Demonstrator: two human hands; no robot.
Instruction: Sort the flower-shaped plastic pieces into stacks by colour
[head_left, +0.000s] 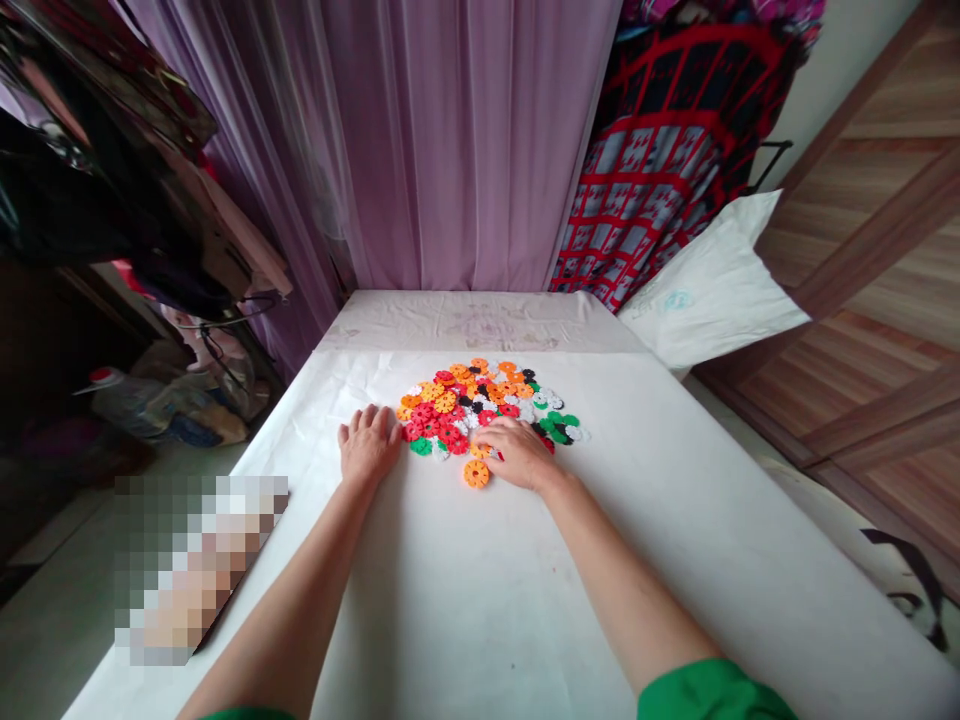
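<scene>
A heap of notched plastic discs (478, 405), in red, orange, white, black and green, lies on the bench (457, 590), which is covered in white. The person's left hand (369, 445) rests palm down with fingers spread out, just beside the heap's left edge. The right hand (514, 452) reaches over the near edge, fingers bent above the discs; whether it grips one cannot be told. An orange disc (476, 474) lies at the near side, close to the right fingertips.
</scene>
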